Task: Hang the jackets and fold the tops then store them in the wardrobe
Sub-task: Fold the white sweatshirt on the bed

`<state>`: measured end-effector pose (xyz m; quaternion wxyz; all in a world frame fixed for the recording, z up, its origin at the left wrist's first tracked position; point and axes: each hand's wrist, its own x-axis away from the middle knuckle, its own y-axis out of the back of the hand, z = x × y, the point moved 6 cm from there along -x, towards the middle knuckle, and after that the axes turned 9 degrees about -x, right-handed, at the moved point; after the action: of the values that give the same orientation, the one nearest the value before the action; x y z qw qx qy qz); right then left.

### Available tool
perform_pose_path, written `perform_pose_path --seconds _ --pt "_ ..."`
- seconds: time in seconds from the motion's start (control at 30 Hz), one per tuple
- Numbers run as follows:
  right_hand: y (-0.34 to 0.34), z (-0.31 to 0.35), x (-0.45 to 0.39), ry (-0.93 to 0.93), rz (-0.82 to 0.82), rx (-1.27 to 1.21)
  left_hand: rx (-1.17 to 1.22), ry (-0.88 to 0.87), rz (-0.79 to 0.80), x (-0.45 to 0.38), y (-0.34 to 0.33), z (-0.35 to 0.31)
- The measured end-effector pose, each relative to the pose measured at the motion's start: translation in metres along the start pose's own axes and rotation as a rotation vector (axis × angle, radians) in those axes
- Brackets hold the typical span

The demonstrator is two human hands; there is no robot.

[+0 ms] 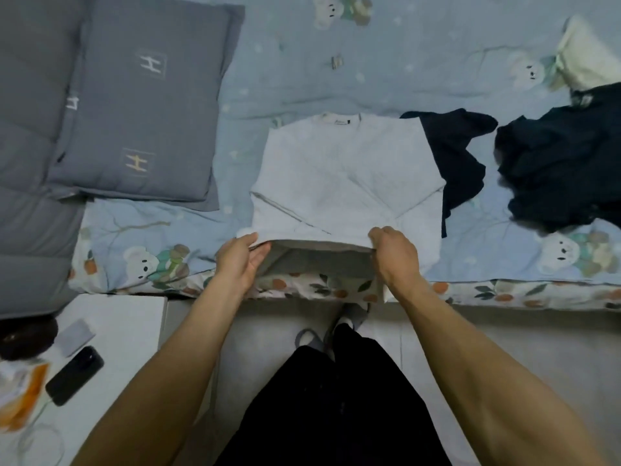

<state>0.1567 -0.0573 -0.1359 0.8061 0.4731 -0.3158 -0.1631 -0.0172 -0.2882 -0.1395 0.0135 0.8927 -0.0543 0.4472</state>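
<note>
**Both hands lift the hem of a white top on the bed**

Right now a white top lies flat on the bed, collar away from the person, with its sleeves folded across the body. The left hand pinches the near left corner of the hem, and the right hand grips the near right corner, so the hem is raised off the sheet. Just beside the top on the right lies a dark garment, touching its edge, and farther right sits a crumpled dark heap. A grey pillow rests at the left. Lower left, a white desk carries a black phone.
</note>
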Motion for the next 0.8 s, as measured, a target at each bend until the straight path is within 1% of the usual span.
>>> perform_pose_path --seconds 0.03,0.1,0.17,0.27,0.33,0.4,0.43,0.5,0.67,0.73,0.8 --pt "0.009 0.003 -0.008 0.020 -0.018 -0.038 -0.023 -0.055 -0.039 -0.006 -0.003 -0.009" --pt "0.027 0.007 -0.031 0.036 -0.054 -0.110 -0.065 -0.124 -0.051 -0.019 -0.020 -0.033" --pt "0.038 0.011 -0.065 0.067 -0.055 -0.139 -0.086 -0.129 -0.041 -0.043 -0.046 -0.056" --pt "0.051 0.017 -0.119 0.116 -0.093 -0.139 -0.078 -0.079 -0.009 -0.088 -0.081 -0.084" --pt "0.057 0.018 -0.155 0.106 -0.120 -0.125 -0.121 -0.055 0.028 -0.115 -0.105 -0.101" --pt "0.062 0.022 -0.180 0.116 -0.116 -0.126 -0.142 -0.069 0.038 -0.132 -0.121 -0.115" --pt "0.062 0.023 -0.222 0.100 -0.106 -0.126 -0.143 -0.058 0.042 -0.163 -0.139 -0.129" --pt "0.071 0.023 -0.243 0.081 -0.103 -0.150 -0.139 -0.083 0.045 -0.176 -0.148 -0.140" --pt "0.049 0.006 -0.352 -0.030 -0.059 -0.210 -0.229 -0.047 0.018 -0.276 -0.175 -0.154" --pt "0.029 -0.002 -0.389 -0.036 -0.001 -0.184 -0.249 -0.050 0.012 -0.315 -0.186 -0.153" --pt "0.007 -0.013 -0.423 -0.037 -0.006 -0.208 -0.236 -0.034 0.003 -0.351 -0.194 -0.145"
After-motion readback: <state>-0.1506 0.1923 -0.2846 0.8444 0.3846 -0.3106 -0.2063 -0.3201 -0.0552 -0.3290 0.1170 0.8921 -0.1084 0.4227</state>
